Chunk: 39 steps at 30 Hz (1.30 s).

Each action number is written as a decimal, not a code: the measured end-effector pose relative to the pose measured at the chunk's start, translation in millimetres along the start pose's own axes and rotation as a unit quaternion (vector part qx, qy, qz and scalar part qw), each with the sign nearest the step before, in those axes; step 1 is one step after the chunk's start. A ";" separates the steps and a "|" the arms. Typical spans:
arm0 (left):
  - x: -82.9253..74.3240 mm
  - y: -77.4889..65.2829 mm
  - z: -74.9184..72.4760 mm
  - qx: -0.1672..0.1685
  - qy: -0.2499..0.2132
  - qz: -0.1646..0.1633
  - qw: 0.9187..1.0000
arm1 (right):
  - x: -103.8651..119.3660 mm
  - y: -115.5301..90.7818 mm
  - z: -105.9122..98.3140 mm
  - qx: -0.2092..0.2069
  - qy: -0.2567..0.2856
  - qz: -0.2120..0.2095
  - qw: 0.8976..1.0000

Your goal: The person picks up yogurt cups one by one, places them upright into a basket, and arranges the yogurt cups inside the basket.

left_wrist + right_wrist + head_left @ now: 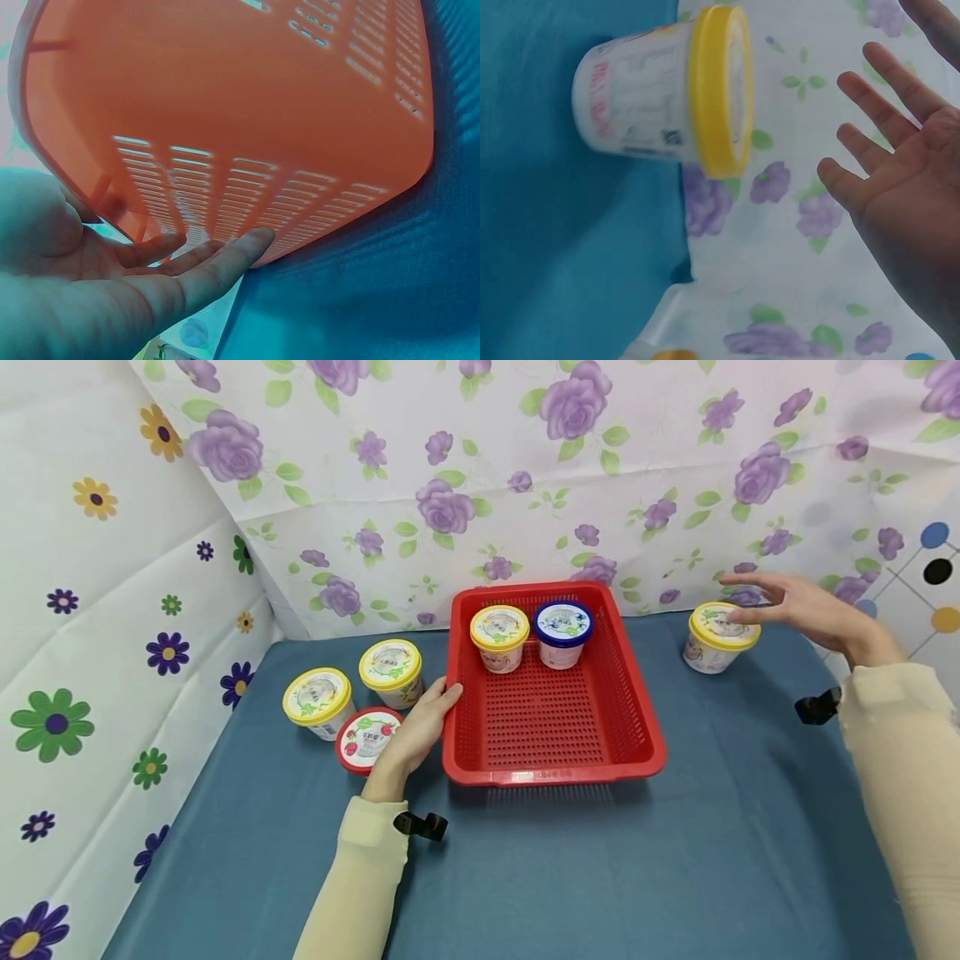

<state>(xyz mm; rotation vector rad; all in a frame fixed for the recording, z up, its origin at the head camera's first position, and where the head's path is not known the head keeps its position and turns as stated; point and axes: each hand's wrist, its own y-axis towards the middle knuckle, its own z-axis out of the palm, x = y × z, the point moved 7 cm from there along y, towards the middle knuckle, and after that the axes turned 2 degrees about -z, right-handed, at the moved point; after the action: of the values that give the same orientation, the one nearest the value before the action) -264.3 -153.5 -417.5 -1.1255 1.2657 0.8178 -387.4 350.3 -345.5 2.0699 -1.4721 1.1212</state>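
With my left grip (420, 722) I am pinching the left rim of the red basket (536, 714); the head view is showing my thumb lying over that rim but hiding most of my fingers, while the left wrist view is showing them stretching along the outside of the slotted wall, fingertips (259, 238) near its lower part. My right grip (813, 610) is holding nothing, thumb and fingers spreading apart beside the yellow-lidded tub (720, 639), which is standing to the right of the basket near the far edge of the bench (600, 877). From the head camera my hand is seeming to overlap the lid, yet the right wrist view is showing a gap between them; it is also revealing pink lettering (600, 101) on the tub's side, whereas the head view is giving the printed top. The head view alone is plainly showing the other tubs: a second yellow-lidded tub (499, 639) and a blue-lidded tub (562, 635) are standing side by side at the basket's far end, and to its left two more yellow-lidded tubs (318, 700) and a red-lidded tub (369, 739) are standing close together, my left wrist partly covering the red one.
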 end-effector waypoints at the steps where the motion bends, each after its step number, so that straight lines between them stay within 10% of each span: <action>1: 0.1 0.0 0.4 0.000 0.000 0.000 1.000 | -5.0 -0.8 0.4 -0.002 0.000 0.005 1.000; 39: -0.1 0.1 0.3 -0.001 -0.004 0.001 1.000 | -73.4 4.1 32.3 -0.079 0.030 0.010 0.996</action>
<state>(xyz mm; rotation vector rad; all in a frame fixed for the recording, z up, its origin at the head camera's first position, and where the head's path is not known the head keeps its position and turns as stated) -264.3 -153.1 -417.4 -1.1215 1.2595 0.8243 -388.7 372.3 -422.7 1.9027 -1.5061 1.0290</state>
